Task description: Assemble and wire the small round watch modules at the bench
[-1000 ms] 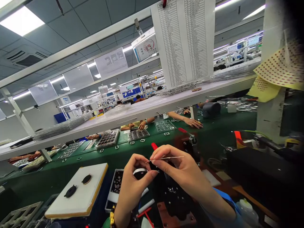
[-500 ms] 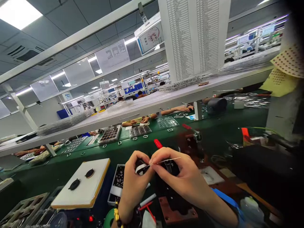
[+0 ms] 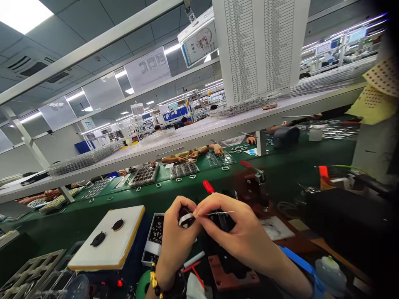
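Note:
My left hand (image 3: pixel 178 238) and my right hand (image 3: pixel 241 236) meet at their fingertips in front of me, both pinched closed. From the pinch of my right hand a thin, pale, wire-like strand (image 3: pixel 222 212) runs out to the right. Inside the curl of my left hand a narrow white strip (image 3: pixel 186 218) shows; whether it joins the strand I cannot tell. What lies right between the fingertips is hidden. Below and behind my hands is a dark fixture with a brown block (image 3: pixel 232 274).
To the left stands a white pad (image 3: pixel 109 245) bearing two round black parts (image 3: pixel 98 239). A box of small dark parts (image 3: pixel 154 236) is beside my left hand. A red-handled clamp (image 3: pixel 208 187), a squeeze bottle (image 3: pixel 330 274) and a shelf (image 3: pixel 199 132) surround my hands. Co-workers' hands (image 3: pixel 216 149) are across the bench.
My joined fingertips have shifted slightly left, and the strand lies a little lower and flatter. Across the bench, a co-worker's hand has moved left onto a clear tray. The view has shifted slightly.

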`<state>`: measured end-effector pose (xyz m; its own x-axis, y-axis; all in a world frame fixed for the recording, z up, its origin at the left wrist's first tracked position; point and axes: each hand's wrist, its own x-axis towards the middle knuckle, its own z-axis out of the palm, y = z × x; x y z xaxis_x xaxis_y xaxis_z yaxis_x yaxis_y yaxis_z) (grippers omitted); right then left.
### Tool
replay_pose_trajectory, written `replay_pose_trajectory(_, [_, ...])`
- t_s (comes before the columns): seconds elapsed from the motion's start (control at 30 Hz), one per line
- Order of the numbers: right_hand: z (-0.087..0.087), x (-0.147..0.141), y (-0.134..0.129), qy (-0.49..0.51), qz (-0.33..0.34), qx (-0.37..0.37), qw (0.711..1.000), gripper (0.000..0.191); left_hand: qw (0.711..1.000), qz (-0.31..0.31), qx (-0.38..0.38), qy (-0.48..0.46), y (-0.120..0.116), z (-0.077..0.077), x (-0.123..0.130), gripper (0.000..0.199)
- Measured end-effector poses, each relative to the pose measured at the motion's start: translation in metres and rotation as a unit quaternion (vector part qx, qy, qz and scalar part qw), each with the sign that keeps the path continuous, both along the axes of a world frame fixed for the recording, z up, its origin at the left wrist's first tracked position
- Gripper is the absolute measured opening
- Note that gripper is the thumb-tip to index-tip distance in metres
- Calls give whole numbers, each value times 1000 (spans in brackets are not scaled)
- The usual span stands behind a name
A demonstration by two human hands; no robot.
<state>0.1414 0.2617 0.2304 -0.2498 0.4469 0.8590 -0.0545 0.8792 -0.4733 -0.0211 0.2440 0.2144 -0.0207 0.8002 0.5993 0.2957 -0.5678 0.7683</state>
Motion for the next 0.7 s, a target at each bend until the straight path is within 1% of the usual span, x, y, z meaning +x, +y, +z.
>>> replay_pose_trajectory(0.23, [-4, -1, 2, -4, -20, 78, 997, 19, 1000, 3, -1, -1, -1, 0, -1, 12])
replay_pose_trajectory(0.43, [-3, -1, 1, -17, -50, 135, 989, 19, 1000, 9, -2, 5, 0, 0, -1, 14])
replay_pose_trajectory(0.57, [-3, -1, 1, -14, -59, 159, 985, 21, 1000, 13, -3, 6, -1, 0, -1, 15])
replay_pose_trajectory(0.7, [-3, 0, 0, -19, -58, 163, 985, 20, 1000, 14, -1, 7, 0, 0, -2, 15])
